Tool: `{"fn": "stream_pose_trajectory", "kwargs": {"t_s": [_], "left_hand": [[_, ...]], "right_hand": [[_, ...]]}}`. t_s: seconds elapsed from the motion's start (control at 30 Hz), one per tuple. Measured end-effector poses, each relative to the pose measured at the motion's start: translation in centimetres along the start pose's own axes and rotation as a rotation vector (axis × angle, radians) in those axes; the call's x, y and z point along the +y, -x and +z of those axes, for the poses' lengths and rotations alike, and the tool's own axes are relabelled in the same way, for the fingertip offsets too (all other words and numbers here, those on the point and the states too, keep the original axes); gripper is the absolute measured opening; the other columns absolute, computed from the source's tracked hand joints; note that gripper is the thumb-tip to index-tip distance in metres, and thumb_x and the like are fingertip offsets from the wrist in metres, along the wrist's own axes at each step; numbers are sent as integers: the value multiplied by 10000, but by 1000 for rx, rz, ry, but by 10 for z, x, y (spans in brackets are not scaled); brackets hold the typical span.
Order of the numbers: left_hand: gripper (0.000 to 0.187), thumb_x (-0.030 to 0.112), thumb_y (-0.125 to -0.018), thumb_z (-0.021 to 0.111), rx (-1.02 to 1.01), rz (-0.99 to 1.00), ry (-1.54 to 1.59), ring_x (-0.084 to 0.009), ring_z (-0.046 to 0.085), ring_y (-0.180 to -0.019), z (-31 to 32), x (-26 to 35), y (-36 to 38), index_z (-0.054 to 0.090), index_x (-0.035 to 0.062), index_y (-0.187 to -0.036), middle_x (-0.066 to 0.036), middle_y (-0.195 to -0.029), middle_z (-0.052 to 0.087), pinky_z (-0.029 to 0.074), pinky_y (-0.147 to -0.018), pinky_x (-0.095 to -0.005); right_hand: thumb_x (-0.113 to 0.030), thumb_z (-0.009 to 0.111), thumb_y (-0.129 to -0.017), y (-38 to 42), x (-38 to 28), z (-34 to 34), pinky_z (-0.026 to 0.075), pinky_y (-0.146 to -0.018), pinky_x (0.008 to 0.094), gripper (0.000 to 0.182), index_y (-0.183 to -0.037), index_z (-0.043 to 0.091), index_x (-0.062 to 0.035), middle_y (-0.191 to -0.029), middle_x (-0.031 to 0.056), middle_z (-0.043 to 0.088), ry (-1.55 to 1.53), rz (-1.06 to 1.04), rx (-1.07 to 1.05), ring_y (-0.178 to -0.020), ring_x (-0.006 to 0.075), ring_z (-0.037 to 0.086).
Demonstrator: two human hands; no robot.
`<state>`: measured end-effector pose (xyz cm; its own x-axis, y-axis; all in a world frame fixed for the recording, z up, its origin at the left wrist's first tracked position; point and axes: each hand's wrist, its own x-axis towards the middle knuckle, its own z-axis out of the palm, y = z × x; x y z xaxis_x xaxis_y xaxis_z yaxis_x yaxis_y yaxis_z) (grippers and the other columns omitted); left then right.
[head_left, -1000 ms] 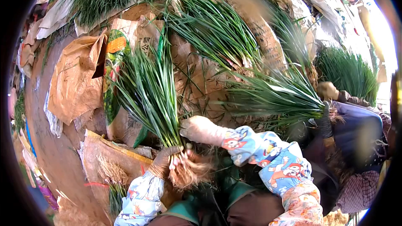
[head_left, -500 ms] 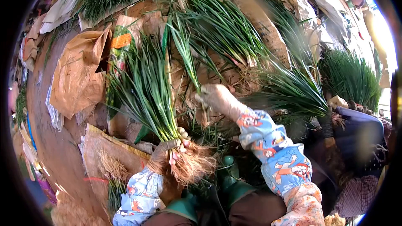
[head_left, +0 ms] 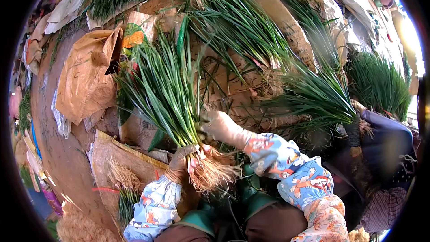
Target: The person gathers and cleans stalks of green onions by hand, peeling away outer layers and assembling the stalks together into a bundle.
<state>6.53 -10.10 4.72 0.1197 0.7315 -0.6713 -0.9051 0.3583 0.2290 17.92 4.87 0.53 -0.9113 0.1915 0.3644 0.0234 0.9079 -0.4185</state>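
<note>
My left hand (head_left: 180,162), in a dirty pale glove, is wrapped round the lower stems of a bunch of spring onions (head_left: 168,92). Long green leaves fan out toward the upper left, while pinkish bulbs and shaggy brown roots (head_left: 212,170) hang at the lower right. My right hand (head_left: 223,127), also gloved, presses against the bunch's right side just above the bulbs. Its fingers are closed on a spring onion stalk that lies along the bunch; the fingertips are partly hidden by the stems.
Loose spring onions (head_left: 246,29) lie on brown paper sacking (head_left: 282,18) ahead. At right, a co-worker's hand (head_left: 353,136) grips another bunch (head_left: 320,92). A crumpled orange-brown sack (head_left: 87,78) lies left. A small root-up bunch (head_left: 123,175) rests near my left sleeve.
My right hand has moved left and down, bringing the spring onion from beside the bunch against it. My left hand, with the bunch, has shifted slightly right.
</note>
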Motion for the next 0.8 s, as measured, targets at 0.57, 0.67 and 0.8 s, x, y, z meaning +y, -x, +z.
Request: {"fn": "stream_pose_trajectory", "kwargs": {"t_s": [0.57, 0.67, 0.8], "left_hand": [[593, 111, -694, 649, -161, -51, 104, -68, 426, -460, 13, 17, 12, 369, 8, -1207, -45, -737, 481, 346, -351, -150], [457, 134, -691, 663, -63, 99, -24, -96, 430, -472, 22, 13, 4, 449, 11, -1076, -44, -725, 481, 376, -370, -185], [326, 134, -723, 662, -6, -2, -33, -90, 546, -524, 20, 3, -3, 500, 43, -990, -66, -804, 589, 438, -376, -155]], "right_hand": [[-126, 537, -739, 4, 118, -26, 492, -488, 345, 96, -746, 618, -75, -653, 86, 619, 475, 938, -346, -565, 218, 621], [-116, 543, -736, 6, 94, -23, 483, -648, 259, 89, -742, 633, -111, -854, 35, 618, 542, 356, -616, -826, 179, 586], [-208, 572, -748, 16, 13, -22, 487, -626, 274, 178, -892, 617, -113, -824, 43, 585, 32, 287, -364, -749, 197, 581]]}}
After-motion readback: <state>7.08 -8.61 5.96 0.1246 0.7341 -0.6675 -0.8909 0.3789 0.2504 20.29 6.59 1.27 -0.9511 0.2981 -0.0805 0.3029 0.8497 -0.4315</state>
